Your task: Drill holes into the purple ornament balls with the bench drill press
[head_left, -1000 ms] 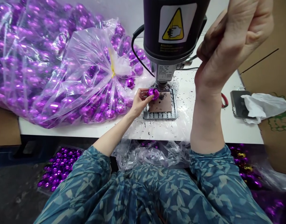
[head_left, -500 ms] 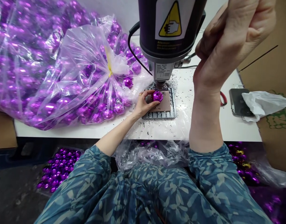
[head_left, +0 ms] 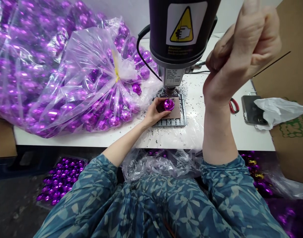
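Drill bit is hidden behind the press head (head_left: pixel 182 31), so contact with the purple ball (head_left: pixel 168 104) is hard to judge. Left hand (head_left: pixel 155 112) has its grip clamped on that ball, on the brown plate (head_left: pixel 175 113) under the spindle. Right hand (head_left: pixel 240 54), raised near the camera, is closed, probably on the lever (head_left: pixel 201 62), and blocks the tabletop (head_left: pixel 240 138) behind. Far left, a bag of balls (head_left: pixel 67 72).

Yellow hand-hazard warning triangle on drill press head (head_left: pixel 182 29), small print beneath too blurred to read
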Tool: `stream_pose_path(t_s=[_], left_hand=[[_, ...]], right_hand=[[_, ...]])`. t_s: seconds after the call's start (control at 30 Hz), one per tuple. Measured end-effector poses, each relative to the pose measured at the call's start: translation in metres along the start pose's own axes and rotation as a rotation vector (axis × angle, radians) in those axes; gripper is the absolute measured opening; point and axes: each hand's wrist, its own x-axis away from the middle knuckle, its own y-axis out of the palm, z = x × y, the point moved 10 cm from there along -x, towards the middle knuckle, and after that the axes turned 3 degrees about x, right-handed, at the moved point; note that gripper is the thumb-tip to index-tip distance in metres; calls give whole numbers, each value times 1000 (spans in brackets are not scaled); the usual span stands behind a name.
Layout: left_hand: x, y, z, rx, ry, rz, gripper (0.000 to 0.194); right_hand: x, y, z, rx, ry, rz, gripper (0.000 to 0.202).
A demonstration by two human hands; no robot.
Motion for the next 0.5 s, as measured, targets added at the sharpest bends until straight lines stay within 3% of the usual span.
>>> stream_pose_path(t_s=[0.3,0.5], left_hand=[[0,1,-2,1,-9,-8,70],[0,0,-3,9,-7,10,70]], right_hand=[[29,-16,-8,174,-74,69,68],[37,-25,-3,31,-126,88,63]])
